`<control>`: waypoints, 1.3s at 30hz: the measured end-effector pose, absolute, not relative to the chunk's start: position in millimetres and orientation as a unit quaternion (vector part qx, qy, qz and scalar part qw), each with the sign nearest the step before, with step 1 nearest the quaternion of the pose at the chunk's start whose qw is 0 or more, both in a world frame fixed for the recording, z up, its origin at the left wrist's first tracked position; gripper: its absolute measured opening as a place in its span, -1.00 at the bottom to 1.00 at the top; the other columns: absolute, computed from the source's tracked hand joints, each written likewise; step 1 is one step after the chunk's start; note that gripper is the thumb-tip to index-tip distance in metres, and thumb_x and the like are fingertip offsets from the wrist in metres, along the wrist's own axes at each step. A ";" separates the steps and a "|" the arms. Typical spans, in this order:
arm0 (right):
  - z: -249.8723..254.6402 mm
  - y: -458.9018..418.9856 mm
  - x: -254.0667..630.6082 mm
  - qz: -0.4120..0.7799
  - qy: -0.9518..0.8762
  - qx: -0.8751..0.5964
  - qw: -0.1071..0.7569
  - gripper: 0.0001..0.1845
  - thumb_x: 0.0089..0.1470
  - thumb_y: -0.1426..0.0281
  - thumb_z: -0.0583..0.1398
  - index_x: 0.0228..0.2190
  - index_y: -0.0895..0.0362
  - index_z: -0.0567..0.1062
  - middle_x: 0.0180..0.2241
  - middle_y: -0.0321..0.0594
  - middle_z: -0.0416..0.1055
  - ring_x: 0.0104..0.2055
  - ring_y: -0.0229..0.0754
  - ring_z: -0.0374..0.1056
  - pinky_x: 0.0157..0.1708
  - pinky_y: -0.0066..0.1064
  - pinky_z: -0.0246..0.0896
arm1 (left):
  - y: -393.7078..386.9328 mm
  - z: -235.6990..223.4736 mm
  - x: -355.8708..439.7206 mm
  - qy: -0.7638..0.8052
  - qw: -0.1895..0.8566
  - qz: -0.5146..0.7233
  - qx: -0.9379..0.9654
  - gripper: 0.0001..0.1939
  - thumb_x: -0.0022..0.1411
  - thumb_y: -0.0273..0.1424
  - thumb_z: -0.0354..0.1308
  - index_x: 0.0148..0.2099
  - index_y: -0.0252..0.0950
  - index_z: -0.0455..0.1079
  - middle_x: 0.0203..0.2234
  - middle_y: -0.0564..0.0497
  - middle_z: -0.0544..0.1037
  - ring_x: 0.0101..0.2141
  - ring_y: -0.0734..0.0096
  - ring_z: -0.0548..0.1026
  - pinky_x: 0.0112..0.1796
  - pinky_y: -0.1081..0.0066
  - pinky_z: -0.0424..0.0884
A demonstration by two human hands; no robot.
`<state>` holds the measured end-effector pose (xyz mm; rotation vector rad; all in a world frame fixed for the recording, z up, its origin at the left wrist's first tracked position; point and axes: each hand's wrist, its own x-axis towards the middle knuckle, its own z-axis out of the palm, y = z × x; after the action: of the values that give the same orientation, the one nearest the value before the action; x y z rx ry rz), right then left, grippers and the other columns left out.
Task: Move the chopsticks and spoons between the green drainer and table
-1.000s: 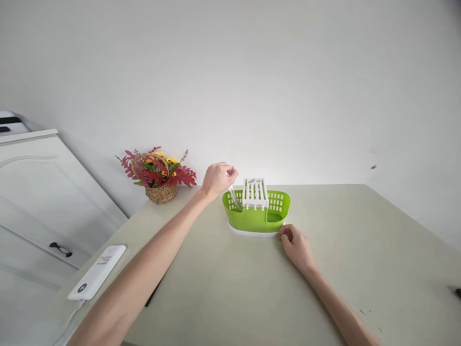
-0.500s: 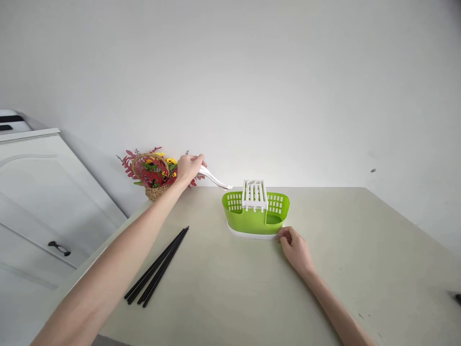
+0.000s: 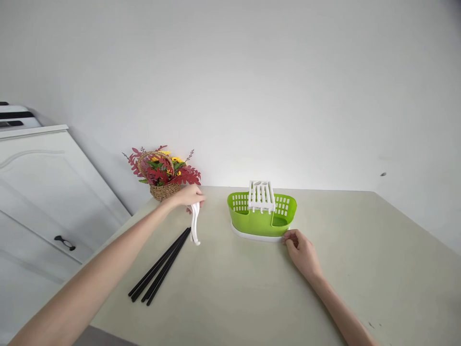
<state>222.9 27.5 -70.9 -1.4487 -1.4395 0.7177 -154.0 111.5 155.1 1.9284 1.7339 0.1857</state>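
Note:
White spoons [image 3: 195, 223] with slim, curved handles hang from my left hand [image 3: 190, 196], which is closed around their upper part; their bowls are hidden by the hand. The hooked handle ends point down, close to the tips of several black chopsticks [image 3: 160, 266] lying on the table. At the right, my right hand [image 3: 302, 252] has its fingers curled against the white base of a green cutlery holder [image 3: 257, 225], seeming to grip its near right edge. A white slotted rack [image 3: 261, 196] with small hooks sits across the middle of the holder.
A wicker basket [image 3: 163, 192] of red and yellow flowers stands behind my left hand, near the wall. A white cabinet [image 3: 39, 192] with a black handle is left of the pale table [image 3: 245, 298].
My left hand has come down and drawn away from the cutlery holder, and the spoons have swung from pointing right to pointing down. My right hand stays at the holder's base.

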 end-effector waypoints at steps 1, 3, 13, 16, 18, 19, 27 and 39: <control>-70.7 27.1 222.8 0.292 -0.587 -0.591 0.469 -0.80 0.02 0.26 0.07 -0.34 0.01 0.45 -0.35 -0.27 0.57 -0.31 -0.10 0.47 -0.23 -0.30 0.31 | 106.7 150.5 -150.6 0.639 0.268 0.040 0.720 -0.75 0.09 -0.35 0.15 -0.58 -0.31 0.46 -0.74 0.00 0.49 -0.73 0.41 0.42 -0.66 0.52 0.29; -70.4 26.5 222.6 0.291 -0.588 -0.591 0.469 -0.80 0.03 0.26 0.07 -0.34 0.01 0.45 -0.35 -0.26 0.57 -0.31 -0.09 0.47 -0.23 -0.30 0.31 | 97.6 140.8 -142.9 0.631 0.265 -0.008 0.730 -0.75 0.09 -0.35 0.15 -0.58 -0.31 0.47 -0.76 0.02 0.47 -0.74 0.43 0.41 -0.66 0.53 0.29; -72.2 26.9 220.9 0.289 -0.593 -0.587 0.469 -0.82 0.06 0.28 0.06 -0.34 0.01 0.44 -0.37 -0.28 0.55 -0.33 -0.10 0.46 -0.25 -0.31 0.30 | 79.3 101.2 -130.6 0.591 0.220 -0.121 0.767 -0.74 0.13 -0.32 0.12 -0.55 -0.29 0.48 -0.69 0.00 0.50 -0.73 0.33 0.48 -0.65 0.47 0.39; -73.0 27.3 221.1 0.290 -0.594 -0.589 0.465 -0.82 0.07 0.28 0.06 -0.33 0.01 0.44 -0.37 -0.27 0.55 -0.33 -0.09 0.46 -0.25 -0.30 0.30 | 77.2 94.2 -130.9 0.582 0.213 -0.136 0.773 -0.74 0.13 -0.33 0.12 -0.55 -0.29 0.48 -0.67 -0.01 0.52 -0.73 0.36 0.47 -0.63 0.47 0.41; -73.4 27.5 221.3 0.290 -0.594 -0.589 0.464 -0.82 0.08 0.28 0.06 -0.33 0.01 0.44 -0.36 -0.27 0.55 -0.32 -0.09 0.46 -0.24 -0.30 0.30 | 74.6 90.9 -130.1 0.576 0.212 -0.145 0.776 -0.74 0.13 -0.34 0.12 -0.55 -0.29 0.47 -0.67 0.00 0.52 -0.74 0.38 0.46 -0.63 0.48 0.40; -73.5 27.6 221.3 0.291 -0.595 -0.589 0.464 -0.82 0.09 0.28 0.06 -0.32 0.01 0.44 -0.36 -0.28 0.54 -0.32 -0.10 0.46 -0.23 -0.30 0.30 | 73.0 89.6 -129.5 0.574 0.212 -0.149 0.777 -0.74 0.13 -0.34 0.12 -0.55 -0.29 0.47 -0.67 0.00 0.52 -0.74 0.39 0.45 -0.64 0.49 0.40; -74.4 27.9 221.1 0.291 -0.593 -0.586 0.468 -0.83 0.09 0.29 0.07 -0.32 0.01 0.44 -0.35 -0.28 0.55 -0.32 -0.11 0.46 -0.25 -0.32 0.31 | 63.4 84.8 -125.7 0.567 0.218 -0.176 0.775 -0.73 0.11 -0.33 0.12 -0.58 -0.28 0.45 -0.69 0.00 0.49 -0.76 0.37 0.42 -0.66 0.45 0.37; -73.8 27.8 221.3 0.292 -0.595 -0.585 0.468 -0.84 0.09 0.28 0.07 -0.33 0.00 0.43 -0.36 -0.27 0.56 -0.33 -0.09 0.47 -0.25 -0.31 0.30 | 60.1 74.7 -121.1 0.557 0.191 -0.214 0.779 -0.70 0.16 -0.30 0.11 -0.54 -0.25 0.52 -0.66 -0.01 0.55 -0.76 0.36 0.40 -0.54 0.35 0.45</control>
<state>221.3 27.8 -73.8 -1.4349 -1.4590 0.7173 -121.1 60.1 74.7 2.1882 1.5650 -0.6003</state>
